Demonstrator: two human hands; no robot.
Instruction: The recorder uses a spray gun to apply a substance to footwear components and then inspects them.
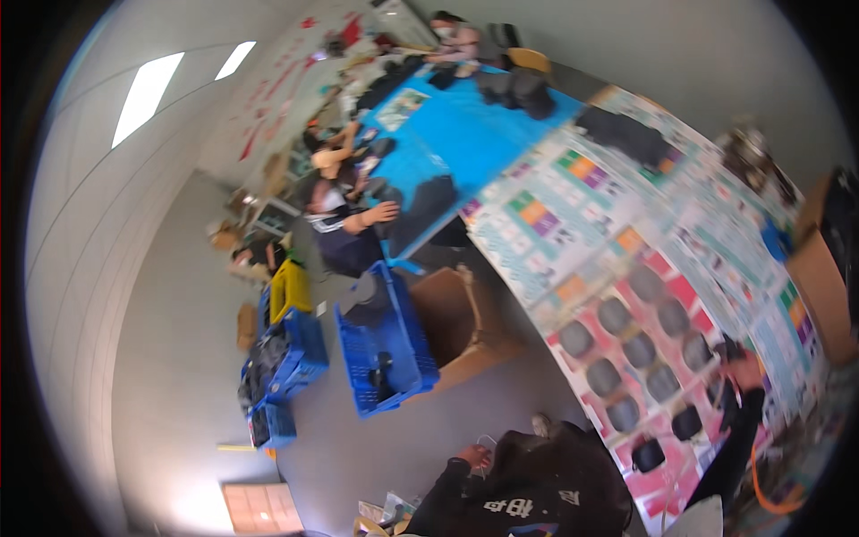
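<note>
A: How far is your work?

B: I judge it is somewhere in the middle. On the red-pink sheet (671, 479) the rounded grey pads (639, 350) lie already in rows; two blacker pads (648, 456) lie at the end near to me. How many are left, I cannot tell.

A: And your hands?

B: My right hand (741, 371) is at a dark item (729, 347) beside the rows (it is blurred, so I cannot tell if I grip it). My left hand (477, 457) is low, off the table; its grip I also cannot tell.

A: What is in the way?

B: My right sleeve (738, 438) hides part of the sheet. A cardboard box (819, 295) crowds the right side; a blue crate (355, 376) stands well apart, leftward.
</note>
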